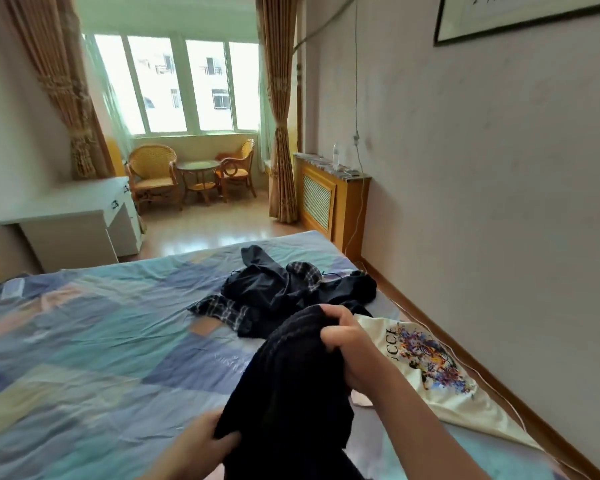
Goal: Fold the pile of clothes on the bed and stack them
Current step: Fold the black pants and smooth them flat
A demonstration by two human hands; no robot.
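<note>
I hold a black knitted garment [291, 382] up over the bed [84, 341] with both hands. My right hand [347, 344] is curled tight around its upper edge, the fabric bunched inside my fist, and my left hand [205, 438] grips a lower part of the same garment, thumb on top and fingers wrapped under the cloth. The garment hangs between the two hands and drops out of view at the bottom. Beyond it, toward the far side of the bed, lies the rest of the pile [284, 289]: dark crumpled clothes with a black-and-white plaid piece [222, 310] spread beneath them. To my right, near the bed's edge by the wall, lies a cream T-shirt [426, 372] with a colourful print and black lettering, partly covered by my right forearm. The bed wears a patchwork sheet of blue, teal and pale blocks. Past the bed stand a white desk [77, 223], two wicker chairs [153, 171] around a small round table [198, 168] by the window [177, 84], and a wooden radiator cover [329, 199] against the right wall.
</note>
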